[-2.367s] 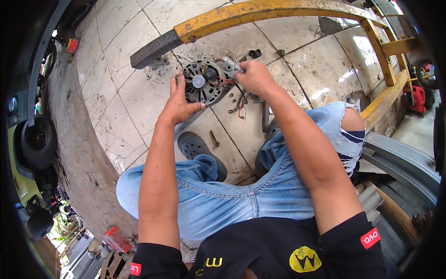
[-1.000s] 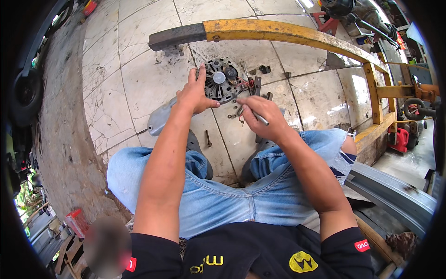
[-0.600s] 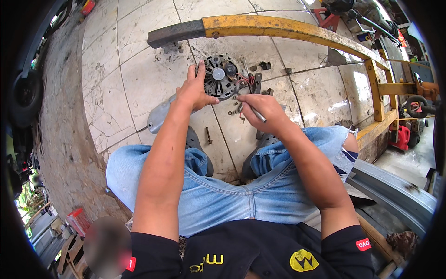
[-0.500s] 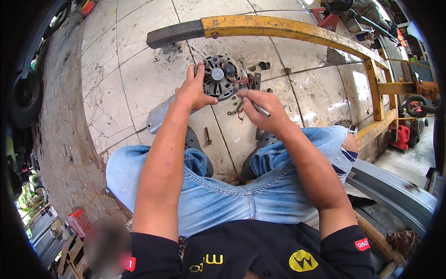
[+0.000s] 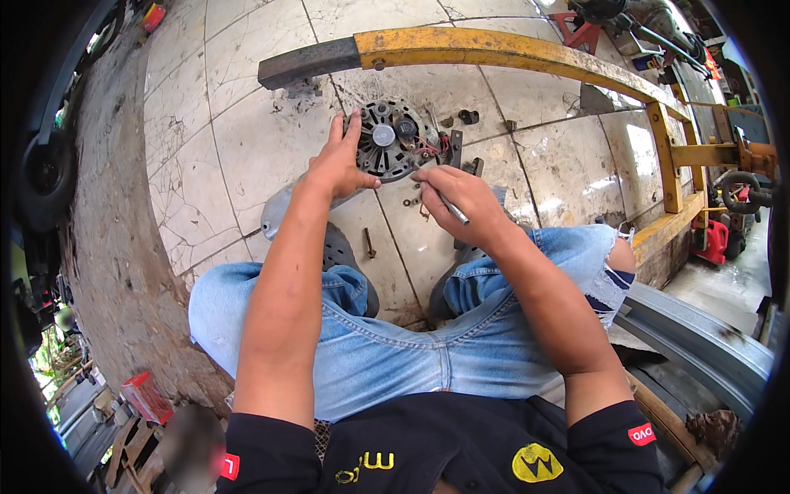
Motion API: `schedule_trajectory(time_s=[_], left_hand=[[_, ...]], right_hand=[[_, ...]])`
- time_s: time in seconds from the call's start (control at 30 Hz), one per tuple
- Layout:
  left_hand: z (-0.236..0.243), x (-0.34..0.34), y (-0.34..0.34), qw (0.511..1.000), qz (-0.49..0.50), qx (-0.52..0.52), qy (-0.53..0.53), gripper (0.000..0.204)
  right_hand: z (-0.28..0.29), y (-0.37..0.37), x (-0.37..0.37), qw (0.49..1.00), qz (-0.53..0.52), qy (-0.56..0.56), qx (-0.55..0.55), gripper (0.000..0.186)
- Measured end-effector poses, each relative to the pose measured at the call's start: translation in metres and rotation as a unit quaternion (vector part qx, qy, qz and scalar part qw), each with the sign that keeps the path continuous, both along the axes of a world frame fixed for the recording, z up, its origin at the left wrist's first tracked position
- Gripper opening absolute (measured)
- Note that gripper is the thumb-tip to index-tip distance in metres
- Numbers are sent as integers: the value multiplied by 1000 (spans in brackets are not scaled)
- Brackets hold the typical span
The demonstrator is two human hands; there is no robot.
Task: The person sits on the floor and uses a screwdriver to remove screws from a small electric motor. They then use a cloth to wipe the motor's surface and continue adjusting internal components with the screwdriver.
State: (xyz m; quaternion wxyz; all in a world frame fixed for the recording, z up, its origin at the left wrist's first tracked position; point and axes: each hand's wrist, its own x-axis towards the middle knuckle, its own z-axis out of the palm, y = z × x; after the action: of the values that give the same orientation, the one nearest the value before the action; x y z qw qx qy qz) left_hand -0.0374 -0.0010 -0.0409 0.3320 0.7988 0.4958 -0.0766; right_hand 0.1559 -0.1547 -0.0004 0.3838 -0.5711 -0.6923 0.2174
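A round slotted metal housing, with a silver centre and red wires, lies on the tiled floor. My left hand holds its left edge, thumb at the lower rim and fingers spread upward. At the lower right, my right hand grips a slim metal tool whose tip is hidden by my fingers. A grey curved metal piece lies under my left wrist. Small nuts, a long bolt, dark small parts and a flat dark bracket lie around the housing.
A yellow steel frame with a dark end spans beyond the housing and down the right. A grey steel channel is by my right knee. A tyre stands far left; a red container sits right; an axle assembly lies top right.
Since the first frame, my right hand has come down from the upper right of the housing, turning the tool. The view has shifted. In the last second both hands barely moved.
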Motion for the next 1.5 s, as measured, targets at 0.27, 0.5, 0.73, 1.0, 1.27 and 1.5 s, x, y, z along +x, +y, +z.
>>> schedule_trajectory(time_s=[0.27, 0.5, 0.73, 1.0, 1.27, 1.5], left_hand=[[26, 3, -2, 998, 14, -3, 53, 140], [10, -8, 4, 999, 18, -41, 21, 138], [9, -8, 2, 1000, 15, -15, 15, 142], [-7, 7, -18, 997, 61, 29, -45, 142], [-6, 7, -9, 996, 51, -6, -76, 136], [13, 19, -5, 997, 63, -41, -4, 136]], right_hand=[[2, -2, 3, 992, 39, -97, -73, 17], [7, 4, -4, 995, 5, -71, -70, 19], [9, 16, 9, 999, -41, 33, 15, 18], [-2, 39, 33, 944, -213, 175, -181, 33], [-12, 48, 30, 913, -259, 262, -176, 34], [-9, 43, 37, 930, -216, 179, -239, 32]])
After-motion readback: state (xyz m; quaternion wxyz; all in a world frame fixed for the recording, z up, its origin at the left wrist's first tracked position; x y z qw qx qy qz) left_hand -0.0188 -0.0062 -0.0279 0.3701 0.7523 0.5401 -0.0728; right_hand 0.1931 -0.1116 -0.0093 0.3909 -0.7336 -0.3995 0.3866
